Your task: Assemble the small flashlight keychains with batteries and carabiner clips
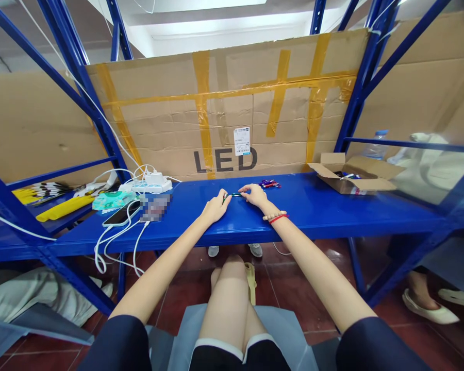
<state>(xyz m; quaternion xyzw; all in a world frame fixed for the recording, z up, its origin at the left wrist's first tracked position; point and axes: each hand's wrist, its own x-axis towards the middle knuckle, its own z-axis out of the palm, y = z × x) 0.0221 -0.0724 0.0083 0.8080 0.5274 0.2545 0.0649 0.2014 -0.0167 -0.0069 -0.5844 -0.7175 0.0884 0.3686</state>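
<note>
Both my hands rest on the blue shelf (325, 206) in front of me. My left hand (215, 205) and my right hand (255, 195) each pinch one end of a small thin greenish object (235, 195) that lies between them on the shelf. It is too small to name. A beaded bracelet and a red string circle my right wrist. A small heap of red and purple pieces (269, 183) lies just behind my right hand.
A phone (120, 214) on white cables and a white power strip (151, 181) lie at the left. An open cardboard box (351, 175) stands at the right. Taped cardboard marked LED (224, 103) backs the shelf. Another person's foot (425, 309) shows at the lower right.
</note>
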